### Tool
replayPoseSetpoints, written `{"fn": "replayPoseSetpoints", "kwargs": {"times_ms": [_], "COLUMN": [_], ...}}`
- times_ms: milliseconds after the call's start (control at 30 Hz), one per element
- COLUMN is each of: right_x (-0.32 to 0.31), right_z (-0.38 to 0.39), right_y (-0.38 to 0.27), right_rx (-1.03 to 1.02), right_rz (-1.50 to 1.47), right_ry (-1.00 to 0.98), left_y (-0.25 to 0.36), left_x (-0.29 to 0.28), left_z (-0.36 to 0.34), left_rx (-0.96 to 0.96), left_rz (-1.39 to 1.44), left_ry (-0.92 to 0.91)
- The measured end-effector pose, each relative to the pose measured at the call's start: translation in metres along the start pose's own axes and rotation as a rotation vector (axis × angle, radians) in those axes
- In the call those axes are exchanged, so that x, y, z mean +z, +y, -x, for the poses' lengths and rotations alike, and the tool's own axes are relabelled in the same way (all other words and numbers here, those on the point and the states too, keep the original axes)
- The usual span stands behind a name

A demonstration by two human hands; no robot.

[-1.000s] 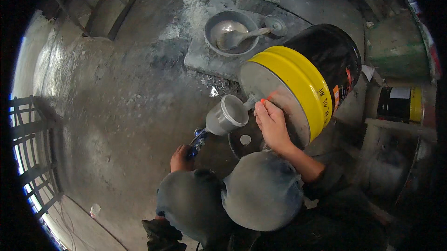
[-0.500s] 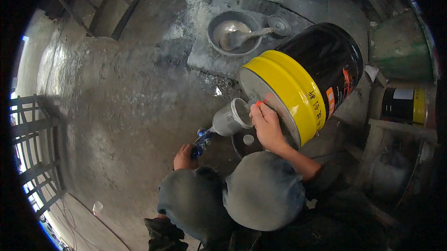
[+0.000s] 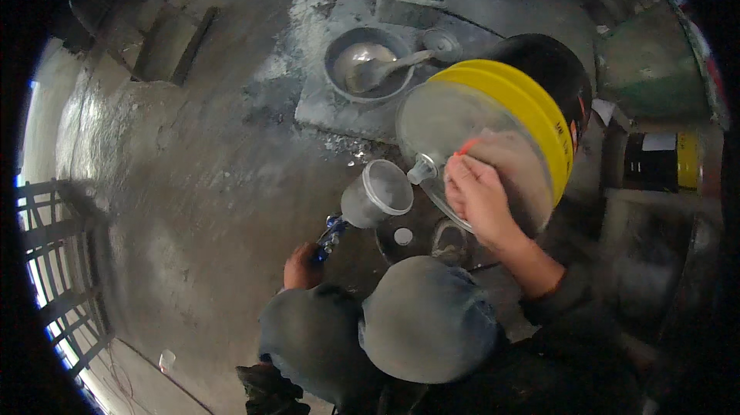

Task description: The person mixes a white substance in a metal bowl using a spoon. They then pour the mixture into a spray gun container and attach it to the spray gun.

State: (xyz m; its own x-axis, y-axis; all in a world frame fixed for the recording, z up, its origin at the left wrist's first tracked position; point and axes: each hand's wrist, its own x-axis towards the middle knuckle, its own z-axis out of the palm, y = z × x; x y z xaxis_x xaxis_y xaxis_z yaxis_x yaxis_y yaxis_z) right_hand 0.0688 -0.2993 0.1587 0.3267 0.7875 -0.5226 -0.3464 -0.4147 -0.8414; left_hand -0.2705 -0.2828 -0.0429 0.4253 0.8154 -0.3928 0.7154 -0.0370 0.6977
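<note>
Left hand (image 3: 302,267) wrapped around blue spray gun (image 3: 331,236), gun's translucent cup (image 3: 362,199) just beside spout (image 3: 422,170) of tilted black-and-yellow drum (image 3: 505,77).
Right hand (image 3: 479,198) at drum's end face, fingers bunched by orange-red strip (image 3: 467,145); can't tell exactly what they pinch. Cup's mouth tipped toward spout; gun low in front of person's knees (image 3: 428,319), over floor (image 3: 216,207). Beyond: grey basin (image 3: 330,70) on dusty slab (image 3: 312,107), scoop (image 3: 385,70) lying in it, handle over rim, round lid (image 3: 443,43) near. Second black-and-yellow drum (image 3: 651,167) on its side at far right.
</note>
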Motion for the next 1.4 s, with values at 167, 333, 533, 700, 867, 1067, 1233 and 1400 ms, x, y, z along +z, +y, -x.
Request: {"fn": "replayPoseSetpoints", "kwargs": {"times_ms": [167,333,533,700,867,1067,1233,1400], "right_x": [-0.046,-0.107,-0.265,-0.343,-0.326,-0.520,-0.493,-0.410], "right_z": [0.015,0.020,0.017,0.023,-0.031,-0.055,-0.136,-0.139], "right_y": [-0.072,-0.140,-0.178,-0.196,-0.213,-0.261,-0.244,-0.254], "right_rx": [-0.058,-0.223,-0.499,-0.542,-0.491,-0.466,-0.252,-0.047], "right_rz": [-0.078,-0.229,-0.115,-0.043,-0.195,0.459,0.671,1.397], "right_ry": [0.036,0.305,0.739,0.881,0.916,1.116,1.243,1.149], "left_y": [0.028,0.035,0.035,0.017,0.002,-0.029,-0.061,-0.065], "left_x": [-0.009,-0.011,-0.017,-0.019,-0.033,-0.007,-0.005,-0.034], "left_z": [-0.022,-0.038,-0.036,-0.032,-0.013,-0.012,0.003,0.028], "left_rx": [0.092,0.219,0.160,0.084,0.009,0.092,0.037,-0.080], "left_rz": [-0.023,0.055,0.183,0.228,0.193,0.192,0.157,-0.005], "left_ry": [-0.037,-0.034,0.018,0.074,0.150,0.134,0.306,0.287]}}
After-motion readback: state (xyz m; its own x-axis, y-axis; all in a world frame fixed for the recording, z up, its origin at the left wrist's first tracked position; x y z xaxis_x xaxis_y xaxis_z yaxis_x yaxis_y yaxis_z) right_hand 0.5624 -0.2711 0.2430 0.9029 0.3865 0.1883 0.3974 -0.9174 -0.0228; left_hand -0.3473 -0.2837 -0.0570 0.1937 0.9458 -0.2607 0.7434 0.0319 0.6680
